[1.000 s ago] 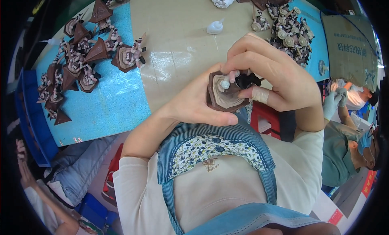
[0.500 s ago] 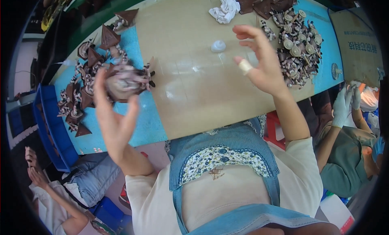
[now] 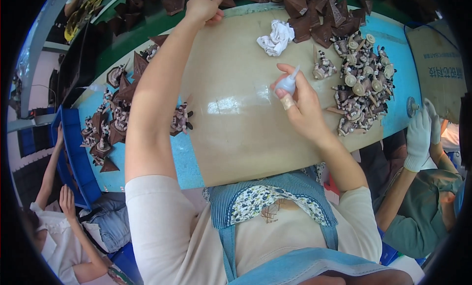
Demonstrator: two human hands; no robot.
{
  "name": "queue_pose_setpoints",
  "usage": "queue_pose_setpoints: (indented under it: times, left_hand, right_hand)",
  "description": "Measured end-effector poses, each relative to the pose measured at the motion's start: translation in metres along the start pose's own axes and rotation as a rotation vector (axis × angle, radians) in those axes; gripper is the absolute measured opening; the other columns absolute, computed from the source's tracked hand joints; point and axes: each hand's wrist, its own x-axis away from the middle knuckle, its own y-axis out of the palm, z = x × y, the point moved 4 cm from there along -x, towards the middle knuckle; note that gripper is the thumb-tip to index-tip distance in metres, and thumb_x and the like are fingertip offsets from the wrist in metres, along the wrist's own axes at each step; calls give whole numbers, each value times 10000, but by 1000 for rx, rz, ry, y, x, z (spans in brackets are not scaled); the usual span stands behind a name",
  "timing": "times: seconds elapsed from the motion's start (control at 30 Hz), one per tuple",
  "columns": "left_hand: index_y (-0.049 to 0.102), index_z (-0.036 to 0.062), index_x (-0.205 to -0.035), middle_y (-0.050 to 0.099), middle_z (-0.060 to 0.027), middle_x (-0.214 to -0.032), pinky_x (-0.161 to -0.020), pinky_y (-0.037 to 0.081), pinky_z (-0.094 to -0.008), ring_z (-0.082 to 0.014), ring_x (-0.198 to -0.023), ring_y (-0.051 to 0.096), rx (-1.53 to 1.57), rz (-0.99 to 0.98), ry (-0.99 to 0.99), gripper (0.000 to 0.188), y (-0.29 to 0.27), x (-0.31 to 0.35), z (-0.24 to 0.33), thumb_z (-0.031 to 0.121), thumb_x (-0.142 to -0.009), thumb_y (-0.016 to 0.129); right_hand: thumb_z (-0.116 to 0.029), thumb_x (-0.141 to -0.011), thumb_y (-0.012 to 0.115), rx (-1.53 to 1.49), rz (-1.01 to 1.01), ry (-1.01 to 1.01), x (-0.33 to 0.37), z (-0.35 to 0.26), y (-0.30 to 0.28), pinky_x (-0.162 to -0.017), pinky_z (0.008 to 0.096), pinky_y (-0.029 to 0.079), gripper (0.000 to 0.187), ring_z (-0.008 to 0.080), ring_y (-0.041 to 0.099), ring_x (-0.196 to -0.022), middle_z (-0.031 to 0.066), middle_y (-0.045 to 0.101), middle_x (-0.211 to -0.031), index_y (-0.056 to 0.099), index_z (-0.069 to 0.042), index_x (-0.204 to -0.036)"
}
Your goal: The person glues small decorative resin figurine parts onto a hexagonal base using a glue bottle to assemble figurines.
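From my station I take in the tan-and-blue table (image 3: 236, 152) first. The left forearm (image 3: 156, 93) now crosses the cluster of based figures (image 3: 119, 119), hiding some from me. A heap of loose figures (image 3: 361, 83) lies at the right, a pile of brown pieces (image 3: 322, 34) at the far edge. The left hand (image 3: 202, 11) has moved from the cluster to that edge, fingers curled; whether it grips anything, I cannot tell. The right hand (image 3: 304, 103), empty half a second ago, now grasps something; I judge this a changeover between pieces. A crumpled white cloth (image 3: 276, 38) stands between it and the brown pile. Smallest, the squeeze bottle (image 3: 287, 84) sits in its fingers, nozzle upward.
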Motion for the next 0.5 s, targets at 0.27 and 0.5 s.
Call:
queue_pose_setpoints:
  times: [0.27, 0.5]
  left_hand:
    - [529, 61, -1198, 671, -169, -906, -627, 528, -315, -256, -737, 684, 595, -223, 65, 385, -20, 90, 31, 364, -996, 404]
    - [417, 79, -1124, 603, -155, -1070, -672, 571, -349, -268, -826, 664, 1047, -586, 2, 441, 9, 256, 8, 425, -890, 557]
  right_hand:
    - [-77, -917, 581, -97, 60, 0, 20, -11, -36, -810, 265, 446, 429, 148, 546, -885, 52, 540, -1012, 446, -19, -1320]
    - [-118, -902, 635, -188, 48, -42, 31, -43, -56, -805, 229, 439, 311, 113, 554, -942, 63, 615, -1090, 596, -1, -1187]
